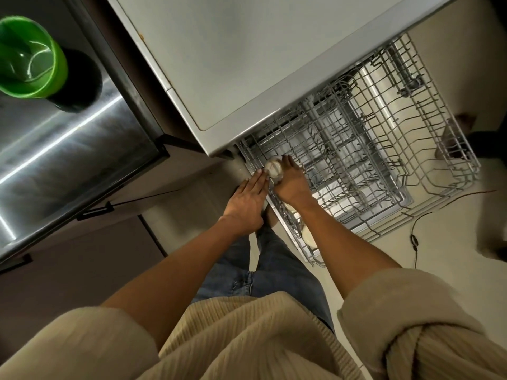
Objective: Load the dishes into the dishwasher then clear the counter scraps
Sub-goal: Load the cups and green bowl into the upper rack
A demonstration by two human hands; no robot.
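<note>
Both hands are at the near left corner of the pulled-out wire rack. Right hand grasps a small pale cup, fingers curled round it, holding it upside down at the rack's left edge. Left hand has its fingers straight and released, fingertips touching the cup's side. Two pale dishes sit in the rack's near edge, under the right forearm. Grey countertop overhangs the rack. Green bucket stands at the upper left. Black cable lies on the floor, right of the rack.
</note>
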